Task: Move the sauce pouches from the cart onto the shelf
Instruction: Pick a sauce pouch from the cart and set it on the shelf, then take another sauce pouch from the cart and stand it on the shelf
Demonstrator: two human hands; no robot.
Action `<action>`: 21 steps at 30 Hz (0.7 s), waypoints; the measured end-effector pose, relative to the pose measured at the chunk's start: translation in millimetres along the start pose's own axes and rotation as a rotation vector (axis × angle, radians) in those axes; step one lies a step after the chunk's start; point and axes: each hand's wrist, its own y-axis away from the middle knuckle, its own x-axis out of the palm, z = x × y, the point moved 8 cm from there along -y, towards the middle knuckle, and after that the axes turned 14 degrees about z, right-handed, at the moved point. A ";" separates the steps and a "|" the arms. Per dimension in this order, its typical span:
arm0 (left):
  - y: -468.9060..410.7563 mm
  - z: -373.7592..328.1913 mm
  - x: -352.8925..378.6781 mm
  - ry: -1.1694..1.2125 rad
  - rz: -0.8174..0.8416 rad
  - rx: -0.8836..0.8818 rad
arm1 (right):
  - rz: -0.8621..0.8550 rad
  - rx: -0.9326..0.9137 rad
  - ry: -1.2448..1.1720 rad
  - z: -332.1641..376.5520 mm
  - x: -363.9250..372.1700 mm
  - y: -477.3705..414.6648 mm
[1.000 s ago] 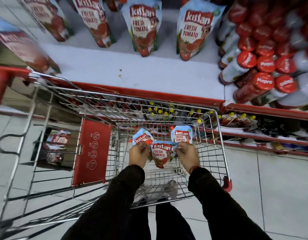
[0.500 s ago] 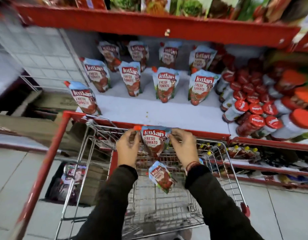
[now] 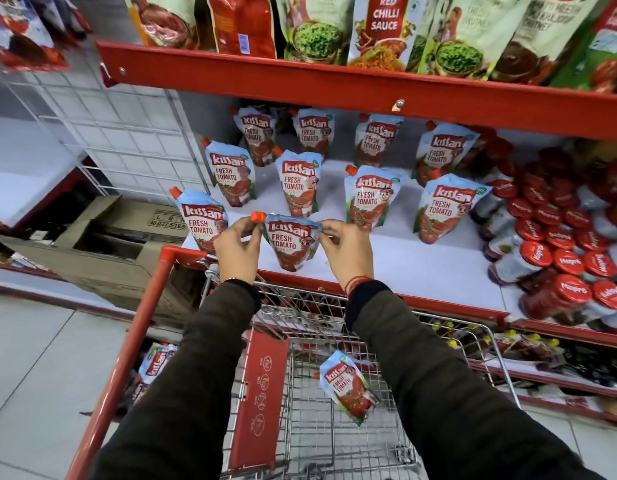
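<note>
I hold a blue-and-red tomato sauce pouch (image 3: 293,242) upright by its two top corners, just over the front edge of the white shelf (image 3: 421,268). My left hand (image 3: 238,249) pinches the corner by the orange cap, and my right hand (image 3: 345,247) pinches the other corner. Several like pouches (image 3: 371,197) stand in rows on the shelf behind it. One more pouch (image 3: 348,386) lies in the wire cart (image 3: 335,452) below my arms.
Red-capped jars (image 3: 563,258) fill the shelf's right side. A red shelf edge (image 3: 335,88) with chutney and chilli sauce packs hangs overhead. A cardboard box (image 3: 120,244) sits at the left, and the cart's red handle bar (image 3: 127,348) slants beside it.
Both hands have lifted the pouch from inside the cart up to the shelf's front edge. Two other pouches left my hands; one now lies in the cart.
</note>
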 end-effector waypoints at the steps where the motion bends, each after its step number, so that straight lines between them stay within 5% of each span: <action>1: -1.9 6.6 3.0 -0.001 0.022 -0.017 | 0.014 0.010 0.006 -4.0 4.1 -2.6; 13: 18.4 27.5 24.6 0.109 -0.026 -0.038 | 0.017 0.015 -0.096 -30.1 10.8 4.7; 21: 105.6 58.6 98.1 0.072 0.017 -0.093 | 0.104 0.153 -0.181 -121.3 27.5 70.7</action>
